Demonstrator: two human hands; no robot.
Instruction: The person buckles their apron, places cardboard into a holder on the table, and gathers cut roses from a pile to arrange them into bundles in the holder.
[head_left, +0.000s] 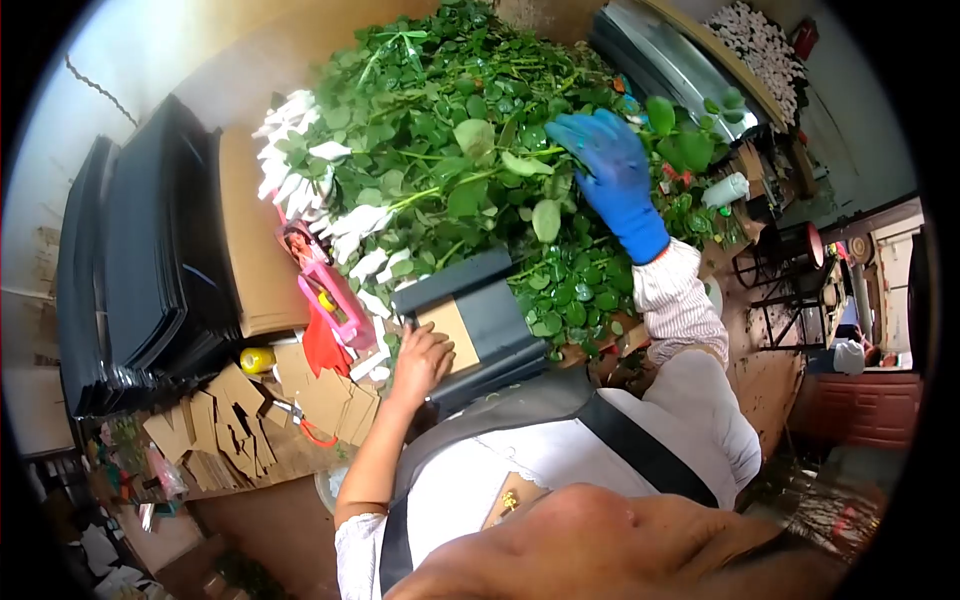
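My left hand is bare and rests on a brown cardboard piece, with its fingers flat. The cardboard lies on a folded dark grey sheet, and my fingertips reach the raised flap. My right hand, in a blue glove, is over the leafy pile with its fingers closed round the end of a long green flower stem. That stem slants down left to a white-covered head. Many leafy stems lie heaped on the table, their white heads gathered at the left.
Stacks of black sheets stand at the left. A pink holder, a yellow tape roll, red-handled scissors and cardboard pieces lie near the left edge. A white roll is at the right, with black metal stands beyond.
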